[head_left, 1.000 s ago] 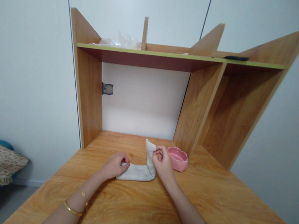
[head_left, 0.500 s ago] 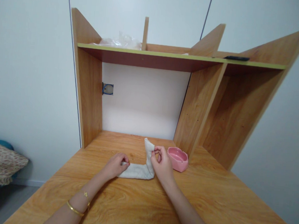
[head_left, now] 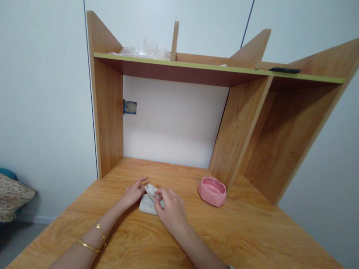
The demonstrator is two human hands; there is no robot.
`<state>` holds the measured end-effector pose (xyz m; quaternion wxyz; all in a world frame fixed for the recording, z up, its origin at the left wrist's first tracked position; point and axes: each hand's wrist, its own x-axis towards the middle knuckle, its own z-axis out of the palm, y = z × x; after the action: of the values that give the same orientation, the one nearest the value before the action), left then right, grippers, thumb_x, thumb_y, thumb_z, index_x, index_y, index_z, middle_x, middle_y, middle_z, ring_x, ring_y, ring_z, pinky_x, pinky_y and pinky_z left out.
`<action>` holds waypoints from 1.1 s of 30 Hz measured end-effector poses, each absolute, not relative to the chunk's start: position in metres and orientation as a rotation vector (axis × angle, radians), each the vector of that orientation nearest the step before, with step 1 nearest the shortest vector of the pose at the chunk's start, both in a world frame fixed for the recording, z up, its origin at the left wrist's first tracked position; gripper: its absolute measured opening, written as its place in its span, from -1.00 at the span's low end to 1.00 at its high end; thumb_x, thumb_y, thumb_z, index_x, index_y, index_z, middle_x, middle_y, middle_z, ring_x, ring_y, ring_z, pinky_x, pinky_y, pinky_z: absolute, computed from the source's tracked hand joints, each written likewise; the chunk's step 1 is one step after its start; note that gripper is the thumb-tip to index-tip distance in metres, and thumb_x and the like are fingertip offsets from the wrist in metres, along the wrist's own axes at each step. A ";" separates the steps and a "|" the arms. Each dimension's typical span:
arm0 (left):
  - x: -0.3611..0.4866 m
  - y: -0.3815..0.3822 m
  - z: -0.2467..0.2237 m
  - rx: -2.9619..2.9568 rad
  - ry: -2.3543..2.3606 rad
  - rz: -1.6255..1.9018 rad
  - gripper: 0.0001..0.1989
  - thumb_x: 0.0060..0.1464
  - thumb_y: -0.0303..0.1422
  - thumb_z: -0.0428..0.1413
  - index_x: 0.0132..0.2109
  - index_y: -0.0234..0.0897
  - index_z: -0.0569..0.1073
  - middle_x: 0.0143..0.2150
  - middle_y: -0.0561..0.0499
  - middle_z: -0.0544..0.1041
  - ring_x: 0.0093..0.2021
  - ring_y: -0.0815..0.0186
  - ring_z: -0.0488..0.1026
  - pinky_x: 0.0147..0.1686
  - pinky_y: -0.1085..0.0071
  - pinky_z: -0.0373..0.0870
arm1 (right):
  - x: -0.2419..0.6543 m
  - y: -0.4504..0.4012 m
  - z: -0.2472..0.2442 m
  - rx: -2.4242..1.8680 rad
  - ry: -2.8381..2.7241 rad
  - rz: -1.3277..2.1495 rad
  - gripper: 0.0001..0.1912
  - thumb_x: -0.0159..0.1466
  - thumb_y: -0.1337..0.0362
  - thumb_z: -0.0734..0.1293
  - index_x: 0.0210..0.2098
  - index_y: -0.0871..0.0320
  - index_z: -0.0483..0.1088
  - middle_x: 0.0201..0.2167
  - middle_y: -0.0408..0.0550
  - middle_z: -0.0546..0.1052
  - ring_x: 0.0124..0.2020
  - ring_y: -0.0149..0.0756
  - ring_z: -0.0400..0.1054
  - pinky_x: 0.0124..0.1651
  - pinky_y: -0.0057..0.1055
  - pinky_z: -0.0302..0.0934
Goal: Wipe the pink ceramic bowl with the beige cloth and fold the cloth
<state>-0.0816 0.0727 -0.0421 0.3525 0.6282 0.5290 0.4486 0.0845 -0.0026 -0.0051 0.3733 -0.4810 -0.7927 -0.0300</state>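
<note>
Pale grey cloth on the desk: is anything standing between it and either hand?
Nothing visible. The right hand has its fingertips on the pale grey cloth, and the left hand is at its left edge. The pink ashtray stands beyond the right hand, off to the right.

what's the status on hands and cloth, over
Right hand pinching pale cloth on desk; left hand at its left edge. Pink dish off right, apart from both hands.
</note>
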 end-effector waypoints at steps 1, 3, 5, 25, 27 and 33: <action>-0.083 0.075 -0.043 1.601 1.367 1.191 -0.61 -0.07 -0.31 0.03 -0.05 -0.31 0.37 -0.42 0.00 0.52 -0.39 0.27 0.44 -0.32 0.37 0.31 | 0.083 -0.004 -0.006 -1.237 -2.061 -0.096 -0.87 0.15 0.36 0.19 -0.31 0.08 0.33 -0.41 -0.15 0.47 -0.32 -0.33 0.31 -0.28 -0.44 0.07; -0.083 0.077 -0.044 1.612 1.383 1.235 -0.61 -0.06 -0.29 0.01 -0.05 -0.32 0.36 -0.41 -0.02 0.52 -0.38 0.25 0.45 -0.30 0.34 0.32 | 0.080 -0.006 -0.007 -1.249 -2.119 -0.131 -0.88 0.15 0.35 0.21 -0.32 0.07 0.33 -0.40 -0.14 0.47 -0.31 -0.32 0.30 -0.27 -0.43 0.06; -0.082 0.078 -0.043 1.617 1.397 1.276 -0.63 -0.03 -0.26 -0.01 -0.08 -0.33 0.37 -0.39 -0.05 0.53 -0.35 0.24 0.46 -0.27 0.32 0.32 | 0.079 -0.007 -0.007 -1.265 -2.177 -0.154 -0.88 0.14 0.35 0.22 -0.32 0.07 0.34 -0.38 -0.13 0.48 -0.28 -0.30 0.29 -0.26 -0.41 0.05; -0.066 0.032 0.000 2.329 1.706 1.076 -0.73 0.09 -0.32 -0.15 -0.16 -0.23 0.39 -0.54 0.08 0.44 -0.40 0.25 0.39 -0.19 0.29 0.10 | 0.149 0.020 0.009 -1.821 -1.901 0.083 -0.79 0.13 0.15 0.21 -0.50 0.12 0.37 -0.57 -0.10 0.47 -0.52 -0.33 0.30 -0.53 -0.48 -0.06; -0.065 0.033 -0.003 2.341 1.713 1.016 -0.73 0.09 -0.32 -0.14 -0.18 -0.22 0.41 -0.56 0.09 0.44 -0.42 0.25 0.39 -0.19 0.29 0.10 | 0.159 0.021 0.011 -1.887 -1.887 0.215 -0.70 0.10 0.06 0.22 -0.60 0.14 0.32 -0.63 -0.12 0.42 -0.59 -0.38 0.24 -0.58 -0.49 -0.14; -0.064 0.034 -0.006 2.305 1.741 0.958 -0.73 0.09 -0.34 -0.13 -0.22 -0.22 0.45 -0.58 0.08 0.45 -0.43 0.26 0.40 -0.19 0.31 0.10 | 0.157 0.019 0.011 -1.861 -1.943 0.579 -0.58 0.07 0.05 0.25 -0.79 0.14 0.15 -0.82 -0.22 0.20 -0.74 -0.51 0.03 -0.64 -0.49 -0.24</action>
<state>-0.0638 0.0342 -0.0059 0.0489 0.7565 0.5713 0.3145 0.1573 0.0186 0.0109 0.1934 -0.6635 -0.6927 0.2065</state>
